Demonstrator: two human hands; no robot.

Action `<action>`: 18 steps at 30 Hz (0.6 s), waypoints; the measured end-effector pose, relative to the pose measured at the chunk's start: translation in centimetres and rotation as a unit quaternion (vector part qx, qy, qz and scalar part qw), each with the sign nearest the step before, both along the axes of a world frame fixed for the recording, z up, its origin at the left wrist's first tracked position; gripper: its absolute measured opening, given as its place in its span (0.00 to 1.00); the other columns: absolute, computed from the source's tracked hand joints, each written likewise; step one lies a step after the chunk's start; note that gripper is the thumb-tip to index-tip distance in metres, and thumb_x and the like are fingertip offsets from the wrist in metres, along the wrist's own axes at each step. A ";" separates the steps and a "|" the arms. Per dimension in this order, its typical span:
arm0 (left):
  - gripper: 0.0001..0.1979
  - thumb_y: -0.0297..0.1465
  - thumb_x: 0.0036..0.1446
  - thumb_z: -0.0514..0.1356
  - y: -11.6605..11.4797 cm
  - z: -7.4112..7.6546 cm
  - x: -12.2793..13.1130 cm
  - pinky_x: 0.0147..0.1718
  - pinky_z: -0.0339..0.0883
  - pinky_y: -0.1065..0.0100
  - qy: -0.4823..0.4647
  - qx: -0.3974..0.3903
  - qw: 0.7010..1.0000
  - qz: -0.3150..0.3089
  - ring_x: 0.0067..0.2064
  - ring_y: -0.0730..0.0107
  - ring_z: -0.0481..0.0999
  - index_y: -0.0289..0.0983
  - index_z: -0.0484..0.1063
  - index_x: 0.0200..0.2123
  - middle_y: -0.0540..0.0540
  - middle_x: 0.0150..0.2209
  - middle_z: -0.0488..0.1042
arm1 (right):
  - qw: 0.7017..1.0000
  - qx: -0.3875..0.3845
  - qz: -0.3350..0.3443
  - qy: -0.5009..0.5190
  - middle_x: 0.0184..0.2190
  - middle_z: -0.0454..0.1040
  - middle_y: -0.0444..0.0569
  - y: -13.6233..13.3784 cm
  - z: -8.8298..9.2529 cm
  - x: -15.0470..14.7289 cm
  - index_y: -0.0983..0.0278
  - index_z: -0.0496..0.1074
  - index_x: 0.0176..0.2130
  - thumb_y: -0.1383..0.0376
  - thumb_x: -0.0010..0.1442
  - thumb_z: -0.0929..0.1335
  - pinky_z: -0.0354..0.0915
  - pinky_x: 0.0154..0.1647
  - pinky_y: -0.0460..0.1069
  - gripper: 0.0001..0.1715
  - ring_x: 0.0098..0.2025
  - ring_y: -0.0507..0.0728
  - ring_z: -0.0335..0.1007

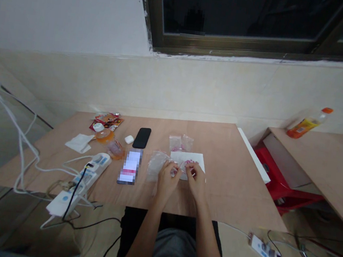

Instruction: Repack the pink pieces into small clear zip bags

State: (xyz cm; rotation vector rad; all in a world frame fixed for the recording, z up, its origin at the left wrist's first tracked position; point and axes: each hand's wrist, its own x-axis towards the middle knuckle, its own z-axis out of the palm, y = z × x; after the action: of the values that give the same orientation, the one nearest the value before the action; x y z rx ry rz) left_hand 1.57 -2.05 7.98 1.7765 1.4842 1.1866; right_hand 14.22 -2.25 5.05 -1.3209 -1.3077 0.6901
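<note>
My left hand (167, 180) and right hand (194, 181) were closed, pinching a clear piece (183, 167) between them, right over the paper (194, 158). It lay midway between my hands; I couldn't tell its long axis.

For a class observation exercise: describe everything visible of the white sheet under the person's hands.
The white sheet looks like plain paper, rectangular, lying flat and slightly skewed on the light wooden tabletop. The left hand and right hand hold a small clear, pink-marked item over it. A crumpled clear plastic bag lies beside its left side.
</note>
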 end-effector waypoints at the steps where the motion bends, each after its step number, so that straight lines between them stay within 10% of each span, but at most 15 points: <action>1: 0.03 0.26 0.54 0.58 0.0 0.0 -0.1 0.38 0.66 0.70 0.002 0.002 1.000 0.003 0.38 0.69 0.72 0.37 0.69 0.28 0.48 0.34 0.71 | 1.000 0.003 0.013 0.003 0.33 0.74 0.48 0.0 0.0 0.0 0.62 0.72 0.33 0.59 0.60 0.63 0.62 0.33 0.48 0.12 0.35 0.55 0.68; 18: 0.12 0.24 0.51 0.58 -0.1 0.7 -1.2 0.47 0.67 0.65 -0.071 -0.045 0.995 -0.058 0.47 0.67 0.74 0.38 0.72 0.41 0.46 0.43 0.75 | 0.988 -0.053 0.011 0.145 0.22 0.64 0.42 0.4 -0.4 -1.5 0.62 0.65 0.24 0.48 0.55 0.65 0.59 0.29 0.47 0.21 0.28 0.53 0.59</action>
State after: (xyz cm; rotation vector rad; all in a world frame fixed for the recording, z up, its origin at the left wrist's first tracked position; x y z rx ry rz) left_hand 0.35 -2.20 8.73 1.6597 1.3138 1.1429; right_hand 12.74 -1.84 4.61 -1.2392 -1.0633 0.9401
